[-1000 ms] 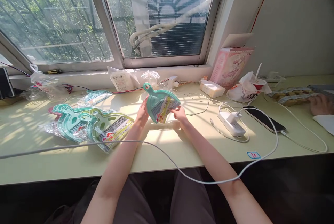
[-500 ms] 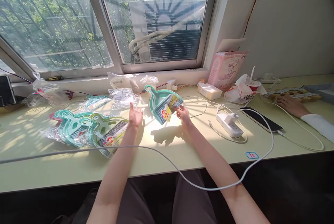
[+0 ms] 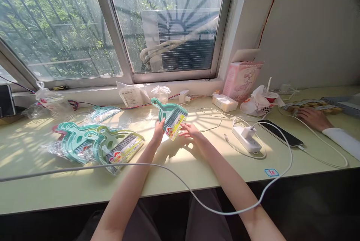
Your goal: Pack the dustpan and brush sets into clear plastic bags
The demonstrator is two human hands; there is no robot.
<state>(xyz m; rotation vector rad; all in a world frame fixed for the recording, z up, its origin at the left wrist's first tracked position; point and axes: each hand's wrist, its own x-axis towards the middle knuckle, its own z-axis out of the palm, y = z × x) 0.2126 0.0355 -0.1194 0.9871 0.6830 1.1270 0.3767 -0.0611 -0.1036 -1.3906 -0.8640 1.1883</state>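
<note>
A teal dustpan with a grey-bristled brush [image 3: 171, 115] and a yellow printed label is held up above the table, its handle tilted to the upper left. My left hand [image 3: 159, 131] grips its lower left edge. At the lower right corner, by the label, is my right hand [image 3: 191, 131], its fingers stretched out and apart; whether they touch the label I cannot tell. Left of my arms lies a pile of plastic-wrapped dustpan sets [image 3: 80, 139], teal with a pink edge showing. An olive-green set [image 3: 120, 145] rests on its right side.
Another wrapped teal set [image 3: 104, 113] lies behind the pile. A white power strip [image 3: 246, 139], cables and a black phone [image 3: 279, 133] are to the right. A pink box [image 3: 243, 80] stands by the wall. Another person's hand [image 3: 315, 119] is far right. A cable [image 3: 180, 175] crosses before my arms.
My left hand has moved right and closed on the dustpan's edge. My right fingers have loosened and spread. The dustpan has shifted slightly left. A crumpled clear wrapper behind my left hand no longer shows.
</note>
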